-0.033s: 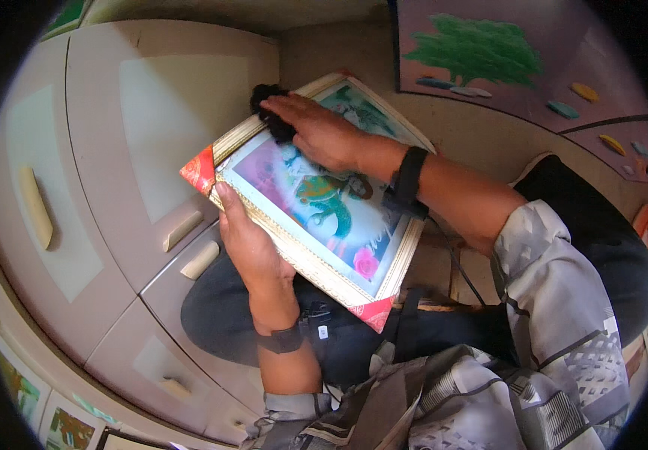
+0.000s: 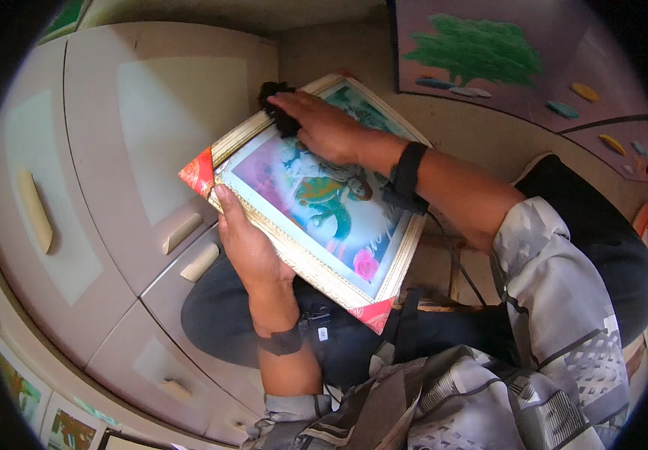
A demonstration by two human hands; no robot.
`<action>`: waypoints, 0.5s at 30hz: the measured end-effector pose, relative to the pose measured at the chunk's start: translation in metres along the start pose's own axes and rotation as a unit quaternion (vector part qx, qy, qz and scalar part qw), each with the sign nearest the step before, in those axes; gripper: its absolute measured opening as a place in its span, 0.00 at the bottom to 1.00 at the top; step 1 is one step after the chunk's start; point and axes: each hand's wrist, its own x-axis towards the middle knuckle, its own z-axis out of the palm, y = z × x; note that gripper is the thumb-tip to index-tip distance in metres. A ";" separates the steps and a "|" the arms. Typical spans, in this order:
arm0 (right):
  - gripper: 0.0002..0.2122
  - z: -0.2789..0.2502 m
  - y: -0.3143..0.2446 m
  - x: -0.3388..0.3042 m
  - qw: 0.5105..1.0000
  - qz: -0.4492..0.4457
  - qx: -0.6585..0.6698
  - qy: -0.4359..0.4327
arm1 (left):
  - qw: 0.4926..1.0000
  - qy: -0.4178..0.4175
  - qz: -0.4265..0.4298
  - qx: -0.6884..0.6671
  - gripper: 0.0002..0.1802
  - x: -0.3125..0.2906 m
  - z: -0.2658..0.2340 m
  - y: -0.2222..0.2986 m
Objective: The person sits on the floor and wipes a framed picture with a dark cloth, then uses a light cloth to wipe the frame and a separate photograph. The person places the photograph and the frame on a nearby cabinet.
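Observation:
A framed picture (image 2: 331, 206) with a cream, ridged border rests tilted over my lap. Red patterned corner guards cover its left corner (image 2: 198, 172) and its near corner (image 2: 373, 313). Under the shiny front are a green turtle-like figure and a pink rose. My left hand (image 2: 253, 244) grips the frame's near left edge, thumb on top and fingers beneath. Toward the far left edge, my right hand (image 2: 328, 127) presses a black, fluffy cloth-like wad (image 2: 279, 111) against the picture and frame, fingers closed over it.
Pale cabinets with drawers (image 2: 181, 112) and cream handles (image 2: 35, 210) stand close on the left. A painted panel with a green tree (image 2: 474, 49) is at the far right. A dark cable (image 2: 459, 259) hangs from my right wrist strap.
My right hand and the black wad have shifted slightly to the right along the frame's far left edge. My left hand keeps its hold on the frame.

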 end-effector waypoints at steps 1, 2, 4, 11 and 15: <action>0.38 0.000 0.019 0.003 1.000 0.019 -0.015 -0.008 | 1.000 -0.016 -0.002 -0.015 0.31 0.000 0.000 0.000; 0.38 -0.001 0.037 0.007 0.999 0.037 -0.007 -0.005 | 1.000 0.001 -0.015 0.007 0.31 0.000 0.000 0.000; 0.38 -0.002 0.070 0.012 0.993 0.113 -0.008 -0.033 | 1.000 0.013 -0.013 0.014 0.30 -0.001 0.001 0.001; 0.35 -0.013 0.137 0.002 0.974 0.204 -0.086 -0.047 | 1.000 0.018 -0.007 0.007 0.30 -0.004 0.008 0.005; 0.34 -0.028 0.142 -0.024 0.978 0.193 -0.053 -0.053 | 1.000 0.008 -0.007 -0.019 0.30 -0.003 0.009 0.004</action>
